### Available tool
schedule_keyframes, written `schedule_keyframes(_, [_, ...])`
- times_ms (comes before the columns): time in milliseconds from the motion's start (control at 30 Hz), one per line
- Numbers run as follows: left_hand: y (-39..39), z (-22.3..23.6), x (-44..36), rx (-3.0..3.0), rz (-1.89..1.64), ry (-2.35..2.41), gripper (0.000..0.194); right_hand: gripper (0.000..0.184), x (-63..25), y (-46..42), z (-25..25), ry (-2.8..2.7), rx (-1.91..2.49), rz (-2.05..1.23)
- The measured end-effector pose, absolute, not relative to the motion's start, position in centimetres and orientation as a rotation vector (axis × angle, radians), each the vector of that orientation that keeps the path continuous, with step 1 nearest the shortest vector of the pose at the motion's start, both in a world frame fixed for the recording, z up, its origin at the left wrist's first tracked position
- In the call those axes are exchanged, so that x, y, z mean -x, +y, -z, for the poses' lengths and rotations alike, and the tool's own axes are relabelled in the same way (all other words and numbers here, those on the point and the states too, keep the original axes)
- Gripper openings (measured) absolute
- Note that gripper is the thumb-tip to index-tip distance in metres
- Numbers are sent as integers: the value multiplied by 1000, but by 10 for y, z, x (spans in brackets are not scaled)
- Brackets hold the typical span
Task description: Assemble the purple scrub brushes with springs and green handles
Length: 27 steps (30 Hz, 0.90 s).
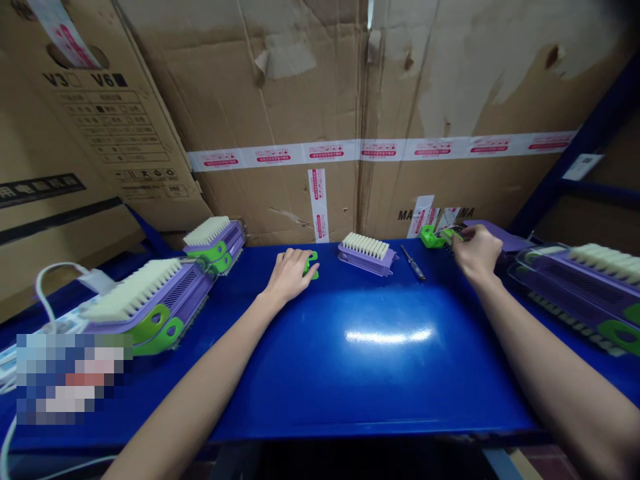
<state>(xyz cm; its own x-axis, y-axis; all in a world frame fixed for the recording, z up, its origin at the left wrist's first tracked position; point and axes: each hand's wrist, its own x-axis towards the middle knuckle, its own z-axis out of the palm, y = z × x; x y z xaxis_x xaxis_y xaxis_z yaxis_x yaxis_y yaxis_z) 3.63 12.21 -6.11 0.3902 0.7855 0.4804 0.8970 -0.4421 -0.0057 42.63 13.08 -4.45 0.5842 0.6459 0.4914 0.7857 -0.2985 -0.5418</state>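
My left hand (291, 273) is closed around a green plastic piece (313, 256) on the blue table, thumb and fingers on either side of it; most of the piece is hidden. To its right lies a purple brush head (367, 253) with cream bristles facing up. A screwdriver (413, 264) rests beside that, its handle toward me. At the back right, my right hand (477, 252) pinches a small light-green piece (451, 234), whose exact kind is unclear. Just left of those fingertips sits another green plastic part (431, 237).
Stacked purple-and-green brushes stand at the left (150, 300), farther back left (215, 243) and at the right (590, 287). A white cable (43, 293) and power strip lie at the left edge. Cardboard boxes (280, 87) wall off the table's back.
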Motion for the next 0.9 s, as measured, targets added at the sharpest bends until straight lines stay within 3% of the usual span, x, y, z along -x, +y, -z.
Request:
schedule_keyframes(200, [121,60,-37,2390,584,-1503,34,31,-426,131,49,-1322,2354,335])
schedule_keyframes(633, [123,61,-35,2409,570,-1505,38,37,-430,132,60,-1510,2371,443])
schedule_keyframes(900, [124,69,-33,2599,577,-1590,68,37,-421,127,55,-1439,2089,624])
